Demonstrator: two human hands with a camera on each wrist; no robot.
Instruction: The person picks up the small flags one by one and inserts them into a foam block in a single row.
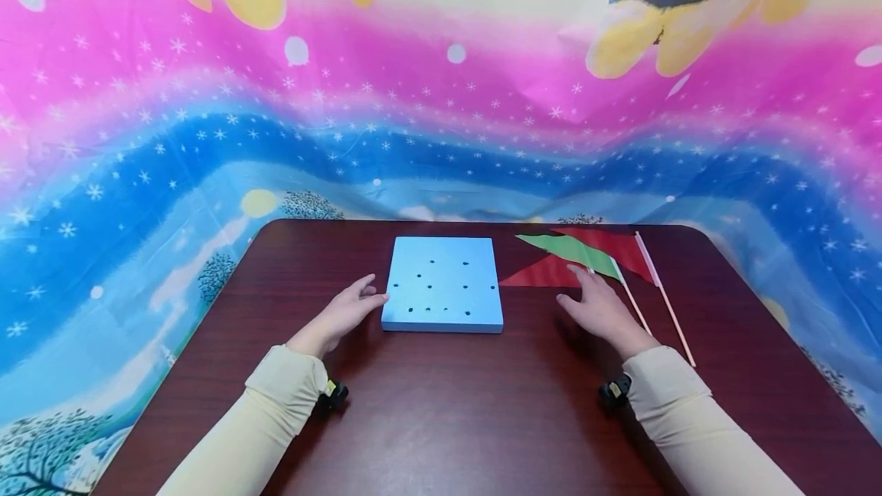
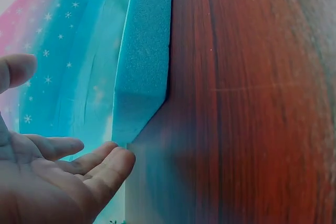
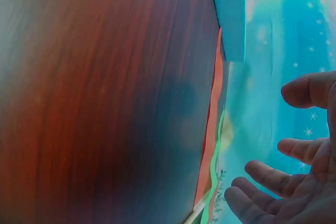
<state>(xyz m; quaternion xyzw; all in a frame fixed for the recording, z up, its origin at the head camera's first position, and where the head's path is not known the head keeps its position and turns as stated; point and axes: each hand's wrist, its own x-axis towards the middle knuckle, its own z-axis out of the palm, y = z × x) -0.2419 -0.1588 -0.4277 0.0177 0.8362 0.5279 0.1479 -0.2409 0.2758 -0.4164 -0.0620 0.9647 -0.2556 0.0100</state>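
A flat light-blue foam block [image 1: 446,282] dotted with several small dark holes lies on the table. Just off its left edge is my left hand [image 1: 343,314], fingers loosely extended and holding nothing; in the left wrist view its fingertips [image 2: 123,158] come close to the block's corner, and I cannot tell if they touch. My right hand [image 1: 601,308] hovers with spread, relaxed fingers near the flags, also holding nothing. Beside it lie a green flag [image 1: 573,251], a red flag [image 1: 540,274] at the near side and another red flag [image 1: 613,245] behind, on thin pale sticks.
The dark reddish wooden table [image 1: 441,404] has rounded far corners. A patterned cloth [image 1: 441,136] in pink and blue hangs behind it. One flag's long stick [image 1: 667,301] slants toward the table's right side. Each wrist wears a small black camera [image 1: 334,394].
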